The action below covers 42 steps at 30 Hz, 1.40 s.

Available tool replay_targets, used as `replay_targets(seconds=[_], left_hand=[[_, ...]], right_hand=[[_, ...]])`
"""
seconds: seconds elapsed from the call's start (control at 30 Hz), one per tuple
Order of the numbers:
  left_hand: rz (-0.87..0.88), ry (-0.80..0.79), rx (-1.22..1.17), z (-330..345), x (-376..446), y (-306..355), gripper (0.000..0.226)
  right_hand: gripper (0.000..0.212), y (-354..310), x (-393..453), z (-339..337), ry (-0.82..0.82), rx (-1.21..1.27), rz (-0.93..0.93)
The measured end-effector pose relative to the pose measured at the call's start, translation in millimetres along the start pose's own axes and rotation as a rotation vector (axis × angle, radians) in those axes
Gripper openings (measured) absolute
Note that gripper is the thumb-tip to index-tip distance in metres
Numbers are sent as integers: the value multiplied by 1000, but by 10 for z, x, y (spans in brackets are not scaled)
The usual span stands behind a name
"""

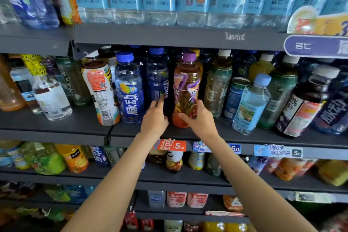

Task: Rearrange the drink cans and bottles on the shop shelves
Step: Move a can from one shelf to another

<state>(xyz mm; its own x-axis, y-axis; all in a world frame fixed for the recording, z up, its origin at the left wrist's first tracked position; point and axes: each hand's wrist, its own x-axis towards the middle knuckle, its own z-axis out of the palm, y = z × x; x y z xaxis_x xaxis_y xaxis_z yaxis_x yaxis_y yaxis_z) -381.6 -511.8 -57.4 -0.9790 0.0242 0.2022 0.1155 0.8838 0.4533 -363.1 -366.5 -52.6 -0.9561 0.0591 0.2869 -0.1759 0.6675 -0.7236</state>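
An orange-brown tea bottle with a purple cap (186, 83) stands at the middle of the dark shelf (79, 120). My right hand (197, 117) grips its lower part, thumb at the front and fingers round its right side. My left hand (155, 117) reaches beside it, fingers straight, touching the lower part of a dark blue-capped bottle (157, 73) just left of the tea bottle. A lighter blue bottle with a blue label (129, 88) stands further left, apart from my hands.
A white-labelled juice bottle (99, 90) leans at the left. Green tea bottles (218, 83), a blue can (236, 98), a pale water bottle (251, 105) and a dark juice bottle (305, 107) crowd the right. The shelf above (169, 36) hangs low; price tags (172, 146) line the edge.
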Motion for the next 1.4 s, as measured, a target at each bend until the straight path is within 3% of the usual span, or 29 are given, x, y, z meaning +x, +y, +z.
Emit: replay_targets(seconds=[0.07,0.13,0.3,0.43,0.5,0.63,0.77,0.9,1.03,1.13,1.3,1.4], left_hand=[[-34,-109,-42,-40,73,-23,74],[-49,-121,-78,-70,63,-24,70],[144,94,-356,-65,-184,93,52],[257,395,-418,-34,-311,248,44],[290,561,-409,-12,-347,386,34],[444,598,-396,67,-393,773,32],[564,587,-381,89,-434,1058,31],[707,684,-343,-146,-461,1300,31],[834,847,-338,-567,-442,1635,32],[780,916,-327,-829,-363,1845,38],[532,788,-92,-1003,-198,1887,45],[551,766,90,-972,-157,1817,46]], right_hand=[[55,25,-19,-29,8,12,0],[55,42,-26,-39,12,16,4],[58,169,-128,-105,18,-55,-100],[52,278,-272,-638,621,-162,-339],[63,385,-180,-955,743,-187,-263],[88,586,-8,-1113,467,-181,-99],[90,574,-93,-1032,345,-209,-210],[90,463,-404,-1184,219,-159,-318],[95,112,-730,-1742,322,-7,-431],[99,-331,-695,-2256,515,36,-570],[98,-1111,-96,-2776,818,74,-670],[92,-1426,295,-2757,824,-10,-609]])
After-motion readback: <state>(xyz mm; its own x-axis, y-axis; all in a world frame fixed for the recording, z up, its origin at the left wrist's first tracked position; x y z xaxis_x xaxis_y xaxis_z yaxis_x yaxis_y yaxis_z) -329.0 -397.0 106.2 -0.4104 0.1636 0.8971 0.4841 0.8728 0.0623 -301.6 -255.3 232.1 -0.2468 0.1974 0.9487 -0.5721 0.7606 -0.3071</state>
